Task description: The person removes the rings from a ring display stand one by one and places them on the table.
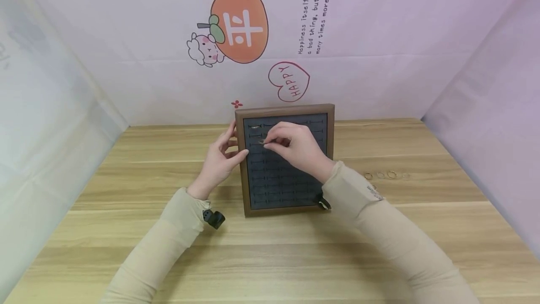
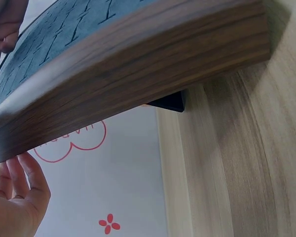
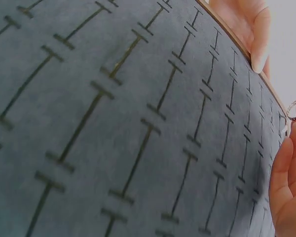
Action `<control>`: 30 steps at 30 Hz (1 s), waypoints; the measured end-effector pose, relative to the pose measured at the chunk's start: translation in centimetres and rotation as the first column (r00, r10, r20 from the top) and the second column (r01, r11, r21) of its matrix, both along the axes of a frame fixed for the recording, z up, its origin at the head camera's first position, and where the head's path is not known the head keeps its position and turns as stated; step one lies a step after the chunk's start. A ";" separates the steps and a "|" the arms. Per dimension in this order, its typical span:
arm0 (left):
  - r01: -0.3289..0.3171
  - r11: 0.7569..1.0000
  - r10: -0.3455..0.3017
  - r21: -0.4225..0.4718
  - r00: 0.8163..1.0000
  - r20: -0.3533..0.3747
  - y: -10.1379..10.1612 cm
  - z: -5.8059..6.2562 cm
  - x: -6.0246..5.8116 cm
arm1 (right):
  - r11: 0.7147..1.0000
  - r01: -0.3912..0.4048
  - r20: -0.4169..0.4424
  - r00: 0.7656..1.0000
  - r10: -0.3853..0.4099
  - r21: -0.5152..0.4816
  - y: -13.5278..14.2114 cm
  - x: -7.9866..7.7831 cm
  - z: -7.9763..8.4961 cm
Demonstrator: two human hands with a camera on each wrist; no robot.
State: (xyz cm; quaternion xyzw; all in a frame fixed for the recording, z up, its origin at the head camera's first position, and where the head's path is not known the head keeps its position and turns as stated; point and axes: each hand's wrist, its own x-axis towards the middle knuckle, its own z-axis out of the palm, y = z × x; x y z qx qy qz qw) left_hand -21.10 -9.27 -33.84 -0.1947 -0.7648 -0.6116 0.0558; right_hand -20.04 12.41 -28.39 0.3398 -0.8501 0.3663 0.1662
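Note:
A ring display board [image 1: 287, 163] with a brown wooden frame and dark grey slotted padding stands tilted on the table. My left hand [image 1: 219, 154] holds its left edge, thumb at the front and fingers reaching behind, as the left wrist view also shows. Between thumb and fingertips of my right hand [image 1: 295, 147] is a thin gold-coloured ring [image 3: 290, 114], pinched close to the slots at the board's upper left. Another ring [image 1: 256, 127] sits in the top-left slot. The right hand covers part of the upper slots.
Several loose rings [image 1: 392, 174] lie on the wooden table [image 1: 270, 257] to the right of the board. A printed white cloth [image 1: 363, 79] hangs behind it. In the left wrist view, a dark support [image 2: 171, 102] shows behind the frame.

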 end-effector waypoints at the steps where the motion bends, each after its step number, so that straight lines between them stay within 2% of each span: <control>1: -0.001 1.000 0.001 0.001 1.000 -0.002 0.0 0.0 0.0 | 1.000 0.000 -0.004 1.000 0.000 -0.003 0.3 0.1 0.1; 13: -0.003 1.000 0.003 0.012 1.000 0.000 0.0 0.0 0.2 | 0.999 0.013 -0.077 0.997 -0.017 -0.049 4.4 1.4 -0.5; 30: 0.004 1.000 -0.004 0.007 1.000 0.006 0.0 0.1 0.0 | 0.987 0.161 -0.110 0.981 -0.159 0.004 11.2 1.9 -1.7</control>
